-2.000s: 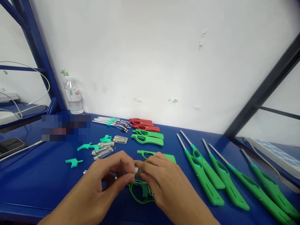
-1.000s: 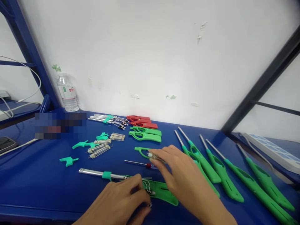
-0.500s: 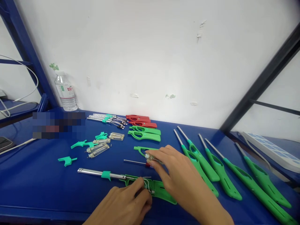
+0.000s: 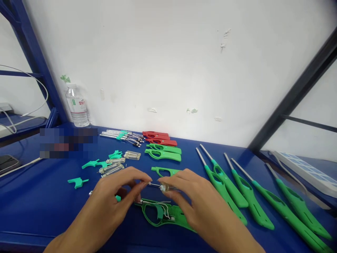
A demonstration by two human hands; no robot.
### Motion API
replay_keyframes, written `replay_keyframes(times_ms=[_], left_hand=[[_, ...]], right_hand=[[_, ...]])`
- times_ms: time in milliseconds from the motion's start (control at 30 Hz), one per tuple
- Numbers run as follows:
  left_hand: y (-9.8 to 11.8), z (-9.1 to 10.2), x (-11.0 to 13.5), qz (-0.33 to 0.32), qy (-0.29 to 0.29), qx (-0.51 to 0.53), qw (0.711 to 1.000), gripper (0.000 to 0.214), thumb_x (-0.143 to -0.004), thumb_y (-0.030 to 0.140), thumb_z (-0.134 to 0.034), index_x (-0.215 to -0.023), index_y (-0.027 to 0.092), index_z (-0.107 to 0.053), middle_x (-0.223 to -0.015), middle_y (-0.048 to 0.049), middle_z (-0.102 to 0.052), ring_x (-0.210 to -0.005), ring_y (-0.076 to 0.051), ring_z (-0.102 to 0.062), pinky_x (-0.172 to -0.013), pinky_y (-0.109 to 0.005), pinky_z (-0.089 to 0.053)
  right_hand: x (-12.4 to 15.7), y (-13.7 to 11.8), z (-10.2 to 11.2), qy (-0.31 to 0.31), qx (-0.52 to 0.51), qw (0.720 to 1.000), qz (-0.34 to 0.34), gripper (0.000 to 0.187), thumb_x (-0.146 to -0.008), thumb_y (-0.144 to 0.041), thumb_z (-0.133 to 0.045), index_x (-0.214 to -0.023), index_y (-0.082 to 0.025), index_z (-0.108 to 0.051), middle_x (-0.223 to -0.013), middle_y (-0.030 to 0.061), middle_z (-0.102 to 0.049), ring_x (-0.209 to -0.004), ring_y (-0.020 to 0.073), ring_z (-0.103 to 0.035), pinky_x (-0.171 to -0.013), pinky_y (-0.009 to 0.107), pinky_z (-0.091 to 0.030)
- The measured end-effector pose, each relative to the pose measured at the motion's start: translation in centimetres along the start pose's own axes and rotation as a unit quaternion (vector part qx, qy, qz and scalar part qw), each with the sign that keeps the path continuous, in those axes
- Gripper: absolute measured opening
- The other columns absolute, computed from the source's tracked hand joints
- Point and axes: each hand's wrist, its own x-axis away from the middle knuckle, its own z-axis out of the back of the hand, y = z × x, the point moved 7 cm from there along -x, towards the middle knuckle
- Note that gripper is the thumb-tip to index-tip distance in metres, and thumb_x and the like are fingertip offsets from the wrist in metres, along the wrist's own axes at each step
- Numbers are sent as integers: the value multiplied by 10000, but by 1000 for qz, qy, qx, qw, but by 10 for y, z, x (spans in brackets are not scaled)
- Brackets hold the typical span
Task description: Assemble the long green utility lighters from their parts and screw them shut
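Note:
My right hand (image 4: pixel 196 202) pinches a small clear cartridge (image 4: pixel 166 187) with a white tip, held just above the blue table (image 4: pixel 39 196). My left hand (image 4: pixel 113 202) is closed in a pinch on the end of a thin metal rod (image 4: pixel 152 184) that points at the cartridge's tip. Below both hands lies an open green lighter shell (image 4: pixel 163 213) with thin wires inside it. Its metal tube with a teal collar (image 4: pixel 118 198) is mostly hidden under my left hand. Another green shell half (image 4: pixel 164 171) lies just beyond my fingers.
Several finished green long-nosed lighters (image 4: pixel 231 191) lie in a row at the right. Red shells (image 4: pixel 159 137), green shells (image 4: pixel 163 153), metal tubes (image 4: pixel 118 135), clear cartridges (image 4: pixel 112 169) and teal triggers (image 4: pixel 77 181) lie further back. A water bottle (image 4: pixel 77 109) stands by the wall.
My left hand has left the green shell and risen to meet my right hand. The thin rod is off the table, now held between both hands with the cartridge.

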Motion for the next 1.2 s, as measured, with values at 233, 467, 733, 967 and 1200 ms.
replay_keyframes(times_ms=[233,467,733,967,1200], left_hand=[[4,-8,5,45,-29,48,997,199,-973,349,-705,-853,280,-848,-773,15,-805,-557,-140,-711,-509,-168,-586],[-4,-9,12,35,-30,52,998,199,-1025,326,-689,-863,288,-797,-694,55,-729,-554,-120,-658,-518,-160,-514],[-10,-17,19,64,-74,49,994,329,-1111,372,-581,-807,252,-616,-705,44,-613,-593,-134,-601,-558,-215,-488],[-10,-17,21,49,-80,30,995,475,-1161,432,-517,-722,256,-468,-673,40,-570,-605,-139,-551,-564,-236,-440],[-9,-13,14,52,-79,32,995,473,-1116,402,-541,-680,251,-437,-646,35,-569,-578,-130,-544,-549,-223,-436]], right_hand=[[-4,-7,-9,-41,-4,999,2,353,-1140,-155,-650,-1386,-340,-822,-1140,18,-836,-1070,279,-756,-960,423,-551],[-7,-10,-10,-49,12,999,5,333,-1139,-142,-645,-1366,-299,-832,-1128,31,-836,-1070,276,-761,-973,418,-556],[-10,-16,-14,-70,70,995,19,445,-1100,-21,-607,-1403,-269,-816,-1176,38,-850,-1102,279,-755,-960,397,-575],[-13,-20,-21,-91,159,982,37,413,-1051,-41,-733,-1415,-224,-801,-1204,63,-866,-1091,317,-789,-978,431,-609],[-15,-24,-31,-131,199,971,19,592,-1032,8,-691,-1585,-202,-694,-1323,96,-849,-1181,367,-792,-1016,507,-640]])
